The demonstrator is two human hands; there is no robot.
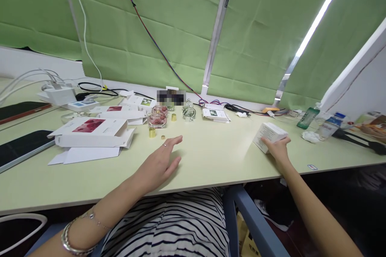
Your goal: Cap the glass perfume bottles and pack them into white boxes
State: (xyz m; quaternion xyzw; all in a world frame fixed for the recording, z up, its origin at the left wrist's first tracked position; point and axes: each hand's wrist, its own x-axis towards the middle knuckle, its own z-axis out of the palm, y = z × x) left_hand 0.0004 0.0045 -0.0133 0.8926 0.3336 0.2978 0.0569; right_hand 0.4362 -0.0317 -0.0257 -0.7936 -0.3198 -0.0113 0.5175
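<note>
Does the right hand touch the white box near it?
Touching. In the head view, the right hand grips the white box, thumb against its printed side.

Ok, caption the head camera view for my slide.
Right hand holding a white box; left hand empty, near gold caps and glass bottles.

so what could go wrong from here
The left hand is close to the gold cap and small gold piece, so a careless sweep might knock them away. The right hand holds the white box toward the front edge of the table; if the grip slips, the box could fall.
</note>
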